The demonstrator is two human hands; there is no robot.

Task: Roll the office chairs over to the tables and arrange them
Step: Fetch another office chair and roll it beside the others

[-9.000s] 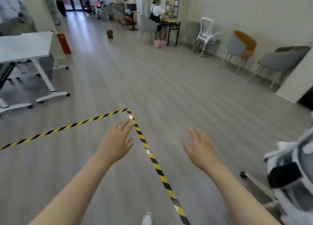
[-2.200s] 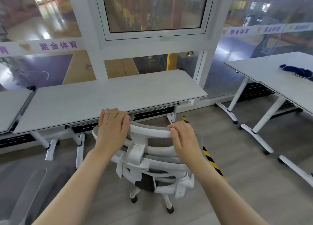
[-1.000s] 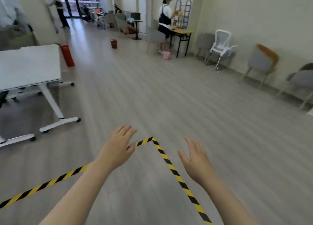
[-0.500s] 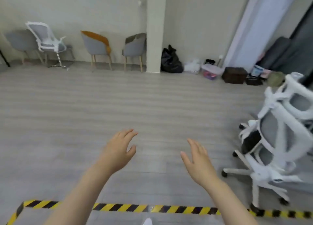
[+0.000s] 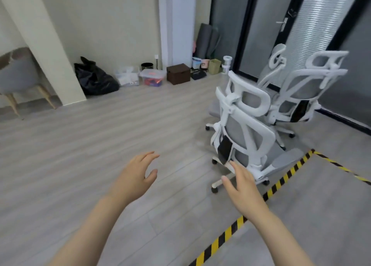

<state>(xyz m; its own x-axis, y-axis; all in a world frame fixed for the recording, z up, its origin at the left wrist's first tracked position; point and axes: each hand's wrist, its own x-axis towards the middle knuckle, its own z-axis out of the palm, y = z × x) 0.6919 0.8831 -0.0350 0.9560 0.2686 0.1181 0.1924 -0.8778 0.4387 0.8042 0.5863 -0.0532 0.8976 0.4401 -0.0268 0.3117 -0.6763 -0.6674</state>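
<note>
smooth white plastic frame on the near office chair [image 5: 244, 125] with soft grey mesh cloth back, matt grey wood-look floor [image 5: 100, 141], shiny crinkly black plastic bag [image 5: 96, 79] at 11 o'clock, clear plastic box [image 5: 151, 77], glossy yellow-and-black tape [image 5: 281, 182]

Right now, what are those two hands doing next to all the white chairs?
A person is reaching toward the nearest white mesh office chair with wheels, seen from behind. Both hands are open and empty: the left hand hovers over the grey wood floor, and the right hand is close to the chair's base but not holding it. More white mesh office chairs wait behind it by the dark glass wall. No tables are in view.
</note>
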